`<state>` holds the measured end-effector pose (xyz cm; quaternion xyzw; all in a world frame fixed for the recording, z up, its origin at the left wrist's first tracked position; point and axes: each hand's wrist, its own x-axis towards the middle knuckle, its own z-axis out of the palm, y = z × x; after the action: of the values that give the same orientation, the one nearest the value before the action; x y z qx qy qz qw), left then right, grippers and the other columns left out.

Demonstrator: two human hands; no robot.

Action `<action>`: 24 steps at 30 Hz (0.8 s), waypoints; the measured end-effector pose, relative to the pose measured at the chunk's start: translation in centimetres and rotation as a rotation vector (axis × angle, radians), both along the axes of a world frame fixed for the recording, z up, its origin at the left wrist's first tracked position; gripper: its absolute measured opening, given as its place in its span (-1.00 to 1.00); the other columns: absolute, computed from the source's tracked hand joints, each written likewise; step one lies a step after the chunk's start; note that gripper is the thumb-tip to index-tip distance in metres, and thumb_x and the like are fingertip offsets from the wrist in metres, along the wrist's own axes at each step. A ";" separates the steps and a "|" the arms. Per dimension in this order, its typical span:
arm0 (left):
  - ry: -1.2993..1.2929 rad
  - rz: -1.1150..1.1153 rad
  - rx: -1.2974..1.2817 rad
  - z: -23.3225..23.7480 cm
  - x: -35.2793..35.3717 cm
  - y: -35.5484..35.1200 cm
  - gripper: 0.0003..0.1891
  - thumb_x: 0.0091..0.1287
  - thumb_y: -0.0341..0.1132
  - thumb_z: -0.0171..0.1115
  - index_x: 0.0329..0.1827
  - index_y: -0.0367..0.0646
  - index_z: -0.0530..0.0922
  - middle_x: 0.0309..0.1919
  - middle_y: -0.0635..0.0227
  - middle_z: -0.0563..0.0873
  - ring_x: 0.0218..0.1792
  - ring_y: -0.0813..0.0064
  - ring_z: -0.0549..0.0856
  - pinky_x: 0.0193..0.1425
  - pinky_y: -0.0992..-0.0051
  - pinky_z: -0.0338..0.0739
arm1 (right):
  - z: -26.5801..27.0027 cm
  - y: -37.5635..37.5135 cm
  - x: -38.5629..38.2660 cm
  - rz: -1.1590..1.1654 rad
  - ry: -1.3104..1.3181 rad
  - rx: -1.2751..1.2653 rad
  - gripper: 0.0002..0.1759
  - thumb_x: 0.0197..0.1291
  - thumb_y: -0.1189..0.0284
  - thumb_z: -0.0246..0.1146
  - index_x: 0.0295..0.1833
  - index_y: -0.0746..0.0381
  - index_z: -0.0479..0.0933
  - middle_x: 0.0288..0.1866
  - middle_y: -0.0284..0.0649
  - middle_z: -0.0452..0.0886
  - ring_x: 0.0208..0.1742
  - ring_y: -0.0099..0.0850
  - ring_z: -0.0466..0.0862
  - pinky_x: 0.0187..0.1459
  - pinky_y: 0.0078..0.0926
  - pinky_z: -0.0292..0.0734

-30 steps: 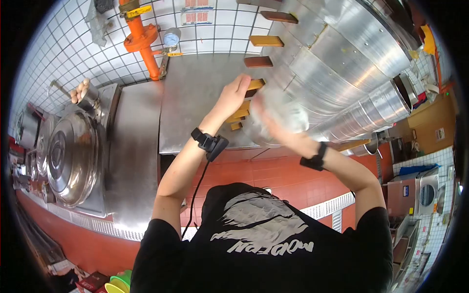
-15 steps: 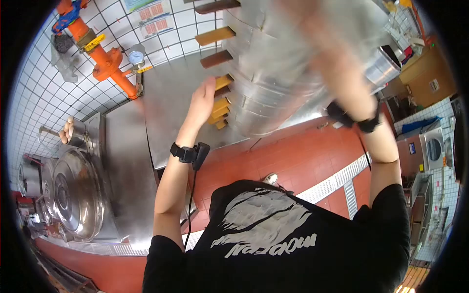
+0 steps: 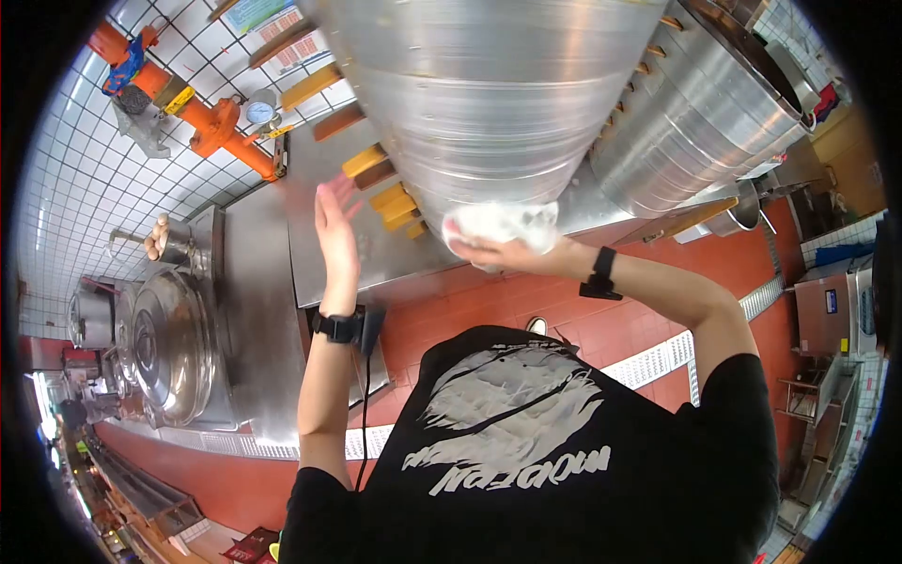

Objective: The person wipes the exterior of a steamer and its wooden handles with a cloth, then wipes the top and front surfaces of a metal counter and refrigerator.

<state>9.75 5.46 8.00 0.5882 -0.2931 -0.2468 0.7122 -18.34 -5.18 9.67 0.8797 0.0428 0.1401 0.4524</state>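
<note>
A tall stack of round metal steamer tiers (image 3: 498, 122) stands before me, with wooden handles (image 3: 362, 160) sticking out on its left. My right hand (image 3: 526, 256) holds a white cloth (image 3: 512, 224) at the front of the lower tiers; the cloth seems to touch the metal. Left of the stack, near the wooden handles, my left hand (image 3: 336, 226) is raised with its fingers stretched out, slightly blurred, and nothing in it.
Another steamer stack (image 3: 700, 122) stands to the right. Beneath is a steel counter (image 3: 315, 244). An orange pipe (image 3: 216, 127) with a gauge (image 3: 260, 111) runs along the tiled wall. Large lidded pots (image 3: 169, 348) are at the left, above a red tiled floor (image 3: 442, 320).
My right hand has come down from high on the stack to its lower front with the cloth. My left hand has shifted left, off the handles. The stack appears more upright and central.
</note>
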 end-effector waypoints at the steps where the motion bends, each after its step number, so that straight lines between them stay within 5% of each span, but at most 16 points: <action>1: -0.045 0.027 0.050 -0.5 -0.6 0.7 -0.46 0.57 0.03 -0.22 0.29 -0.25 0.39 0.18 0.06 0.56 0.26 0.24 0.52 0.24 0.28 0.47 | -3.6 -0.9 -1.1 0.080 0.132 0.352 -0.40 0.34 0.32 -0.04 0.49 0.09 0.09 0.47 -0.24 0.24 0.49 -0.28 0.25 0.36 -0.29 0.38; 2: -0.092 0.054 0.099 -0.6 -1.4 1.3 -0.48 0.57 0.02 -0.19 0.31 -0.25 0.35 0.19 0.03 0.55 0.27 0.21 0.52 0.23 0.27 0.50 | -7.1 -2.5 -2.3 0.086 0.121 0.354 -0.40 0.34 0.32 -0.04 0.49 0.09 0.09 0.47 -0.24 0.24 0.49 -0.28 0.25 0.36 -0.29 0.38; 4: -0.137 0.057 0.117 -0.1 -2.9 2.1 -0.52 0.58 -0.03 -0.18 0.30 -0.26 0.35 0.19 0.03 0.55 0.24 0.21 0.54 0.23 0.27 0.50 | -10.9 -5.4 -3.4 0.275 0.152 -0.367 -0.36 0.33 0.32 -0.03 0.50 0.09 0.01 0.48 -0.25 0.20 0.47 -0.28 0.28 0.40 -0.32 0.34; 5: -0.166 0.059 0.134 0.2 -3.6 2.6 -0.56 0.58 -0.09 -0.16 0.28 -0.27 0.36 0.18 0.03 0.56 0.22 0.22 0.57 0.23 0.27 0.50 | -11.6 -5.8 -3.9 0.201 0.101 -0.488 -0.33 0.31 0.32 -0.04 0.51 0.09 -0.03 0.51 -0.24 0.14 0.49 -0.24 0.26 0.48 -0.32 0.22; 9: -0.240 0.086 0.149 3.0 -6.2 2.9 -0.67 0.56 -0.26 -0.15 0.24 -0.25 0.36 0.13 0.04 0.58 0.15 0.25 0.61 0.18 0.32 0.52 | 3.3 -7.5 -5.8 0.183 -0.037 -0.495 -0.32 0.30 0.39 -0.02 0.53 0.06 -0.02 0.55 -0.21 0.10 0.50 -0.25 0.25 0.50 -0.31 0.19; 12: -0.228 0.130 0.145 4.5 -9.4 1.9 -0.67 0.55 -0.28 -0.14 0.25 -0.26 0.35 0.13 0.03 0.58 0.16 0.25 0.60 0.18 0.31 0.52 | 11.7 -10.6 -6.7 0.397 -0.206 0.335 -0.24 0.16 0.51 0.15 0.51 0.13 0.11 0.60 -0.10 0.02 0.50 -0.25 0.27 0.42 -0.27 0.34; 15: -0.230 0.137 0.147 4.5 -13.0 0.5 -0.63 0.53 -0.31 -0.09 0.30 -0.29 0.31 0.18 0.02 0.52 0.18 0.24 0.57 0.20 0.30 0.51 | 15.3 -13.4 -6.3 0.395 -0.556 0.486 -0.24 0.12 0.38 0.25 0.47 0.15 0.19 0.58 -0.02 0.06 0.48 -0.20 0.30 0.36 -0.22 0.34; 17: -0.242 0.147 0.187 4.3 -15.1 -0.3 -0.61 0.51 -0.33 -0.07 0.34 -0.31 0.28 0.22 0.01 0.47 0.20 0.24 0.55 0.21 0.29 0.51 | 15.9 -16.3 -2.9 0.949 -1.150 0.842 -0.17 0.01 0.05 0.42 0.34 0.24 0.38 0.43 -0.09 0.38 0.40 -0.16 0.35 0.32 -0.13 0.19; 20: -0.255 0.147 0.197 3.9 -16.2 -0.7 -0.51 0.48 -0.38 0.00 0.42 -0.36 0.19 0.30 0.01 0.34 0.23 0.22 0.51 0.26 0.28 0.50 | 9.6 -13.0 -4.1 0.696 -1.224 1.135 -0.22 0.07 0.26 0.34 0.43 0.13 0.26 0.56 0.01 0.11 0.44 -0.11 0.36 0.32 -0.19 0.30; 24: -0.228 0.142 0.243 4.9 -17.1 -0.4 -0.44 0.45 -0.41 0.03 0.44 -0.44 0.10 0.30 0.04 0.31 0.32 0.16 0.43 0.37 0.21 0.42 | -5.2 -9.7 -4.1 0.606 -1.189 1.661 -0.17 0.01 0.23 0.41 0.39 0.24 0.28 0.55 0.04 0.13 0.45 -0.05 0.29 0.33 -0.16 0.24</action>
<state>-7.31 5.05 12.92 0.7133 -0.2978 -0.1611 0.6136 -22.44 -14.85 4.48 0.6555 -0.0768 0.6390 -0.3951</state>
